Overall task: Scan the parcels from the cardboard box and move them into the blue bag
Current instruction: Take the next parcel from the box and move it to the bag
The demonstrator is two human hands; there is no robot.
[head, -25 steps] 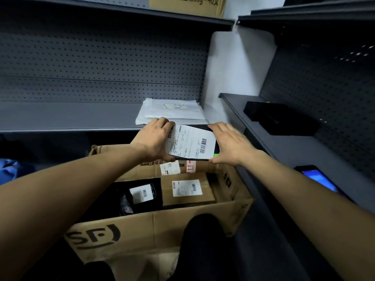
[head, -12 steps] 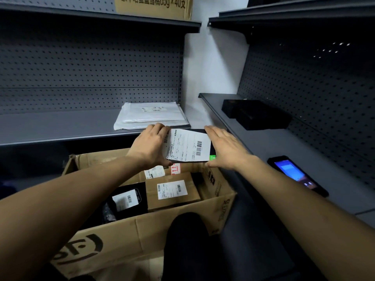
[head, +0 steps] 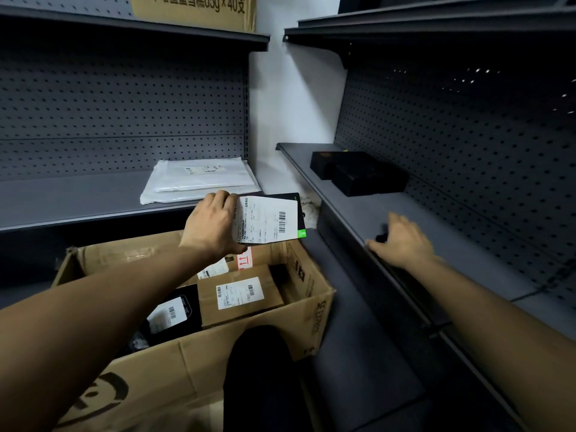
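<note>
My left hand (head: 215, 226) grips a flat black parcel (head: 300, 210) with a white barcode label (head: 268, 219), held above the far rim of the open cardboard box (head: 187, 369). Inside the box lie a brown parcel (head: 240, 294) and a black parcel (head: 174, 313), each labelled. My right hand (head: 402, 241) rests on the front edge of the right shelf, fingers curled over a dark phone (head: 381, 236). Only a corner of the phone shows. The blue bag is out of view.
White plastic mailers (head: 199, 179) lie on the back shelf. Black boxes (head: 358, 173) sit at the far end of the right shelf (head: 467, 244). A brown carton (head: 193, 10) stands on the top shelf. My dark knee (head: 258, 369) overlaps the box front.
My right hand left the parcel and moved right onto the shelf, covering the phone. The left hand now holds the parcel alone. The view has turned right.
</note>
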